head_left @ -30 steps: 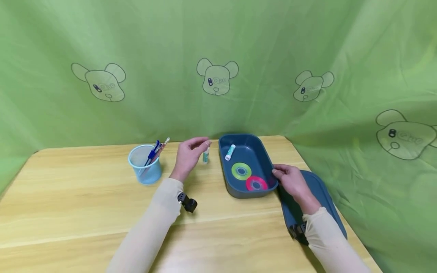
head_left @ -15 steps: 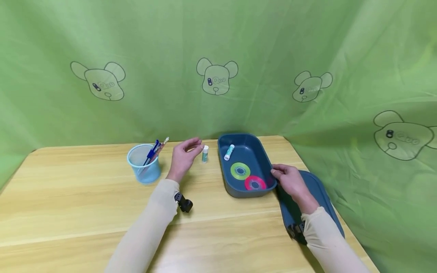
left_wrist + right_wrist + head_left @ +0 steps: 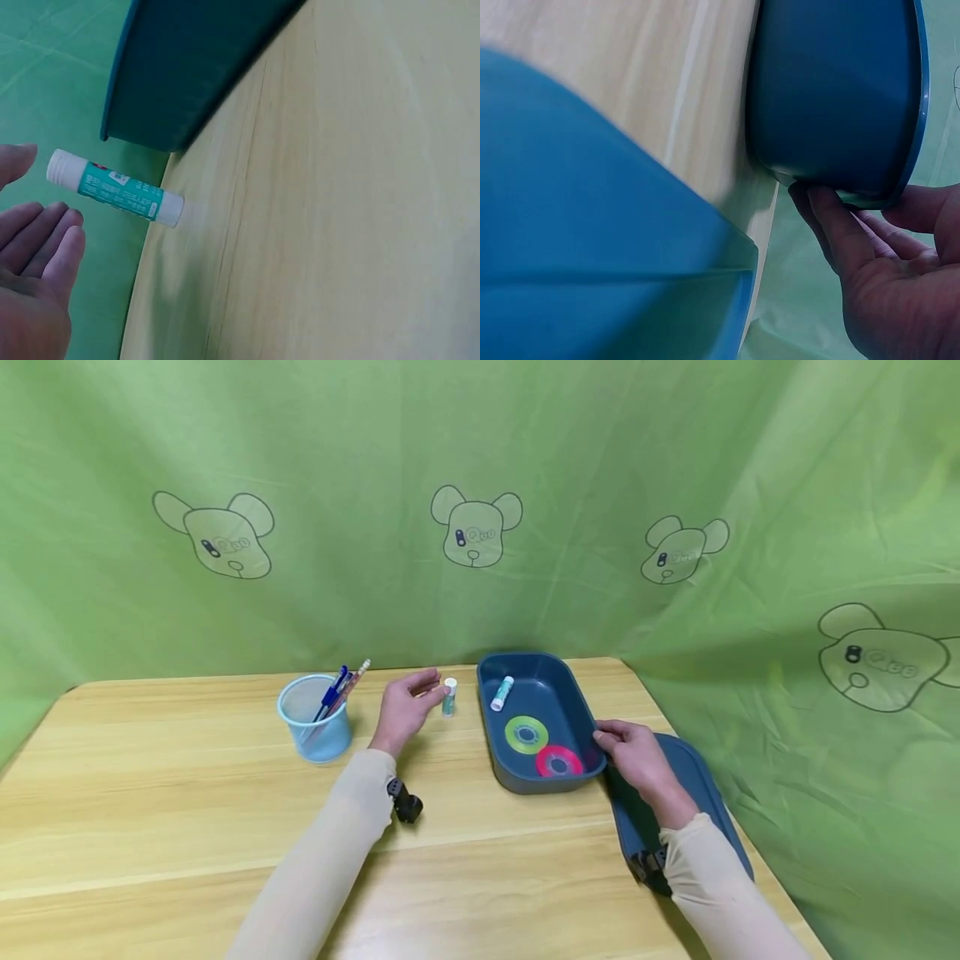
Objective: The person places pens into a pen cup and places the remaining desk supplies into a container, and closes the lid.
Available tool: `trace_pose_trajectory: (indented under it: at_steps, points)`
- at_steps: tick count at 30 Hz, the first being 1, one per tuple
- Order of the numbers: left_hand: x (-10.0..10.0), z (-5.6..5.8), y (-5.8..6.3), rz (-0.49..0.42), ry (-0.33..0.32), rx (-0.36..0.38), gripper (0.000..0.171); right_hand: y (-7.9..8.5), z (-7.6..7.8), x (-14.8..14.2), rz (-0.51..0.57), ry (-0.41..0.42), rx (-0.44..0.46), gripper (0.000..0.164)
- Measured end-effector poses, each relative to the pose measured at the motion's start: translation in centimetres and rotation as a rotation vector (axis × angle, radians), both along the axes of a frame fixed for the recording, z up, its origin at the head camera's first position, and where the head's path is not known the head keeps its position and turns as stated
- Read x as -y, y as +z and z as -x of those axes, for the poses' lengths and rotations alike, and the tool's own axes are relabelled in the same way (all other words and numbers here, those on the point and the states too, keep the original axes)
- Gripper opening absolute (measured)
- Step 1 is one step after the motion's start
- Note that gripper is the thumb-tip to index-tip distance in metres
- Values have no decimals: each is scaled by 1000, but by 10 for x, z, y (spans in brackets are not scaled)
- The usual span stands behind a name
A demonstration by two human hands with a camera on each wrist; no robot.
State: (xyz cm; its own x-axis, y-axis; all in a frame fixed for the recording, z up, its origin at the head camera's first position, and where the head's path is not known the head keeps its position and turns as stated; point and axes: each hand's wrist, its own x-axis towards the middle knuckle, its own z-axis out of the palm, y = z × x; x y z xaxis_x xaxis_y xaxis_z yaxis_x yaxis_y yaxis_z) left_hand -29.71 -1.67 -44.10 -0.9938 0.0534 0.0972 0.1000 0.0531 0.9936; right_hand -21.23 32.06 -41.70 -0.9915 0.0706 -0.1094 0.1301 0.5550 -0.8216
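A green-and-white glue stick point(image 3: 449, 697) stands upright on the table, left of the dark blue box point(image 3: 510, 772). Just left of it is my left hand point(image 3: 405, 706); the left wrist view shows thumb and fingers spread, nothing between them, with the glue stick point(image 3: 120, 189) beyond the fingertips. My right hand point(image 3: 637, 756) holds the box's near right corner. In the right wrist view, the thumb is at the rim and the fingers point(image 3: 844, 225) lie against the outer wall. Inside the box are another glue stick point(image 3: 502, 693), a yellow-green ring point(image 3: 517, 724) and a pink ring point(image 3: 546, 760).
A light blue mesh pen cup point(image 3: 324, 745) with pens and a pencil stands left of my left hand. The blue lid point(image 3: 697, 777) lies under my right forearm, at the table's right side. A green curtain point(image 3: 360, 593) hangs behind the table.
My left hand has drawn a little left from the glue stick, whose white top is now uncovered. The right hand stays on the box corner.
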Motion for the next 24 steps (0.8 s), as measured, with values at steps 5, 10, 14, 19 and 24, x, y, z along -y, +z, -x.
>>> trace_pose_trajectory:
  at_steps: [5,10,14,19,24]
  points:
    - [-1,4,-5,50,-10,19,45,0,0,1,10,0,6,43]
    - [-2,8,-8,70,-26,32,41,-1,0,1,18,-1,7,44]
    - [-2,9,-9,98,-60,26,41,-1,0,1,16,-4,6,44]
    - [-2,10,-9,125,-83,43,39,0,-1,2,18,-1,11,44]
    - [-5,12,-9,172,-93,51,38,0,-1,2,20,-3,9,44]
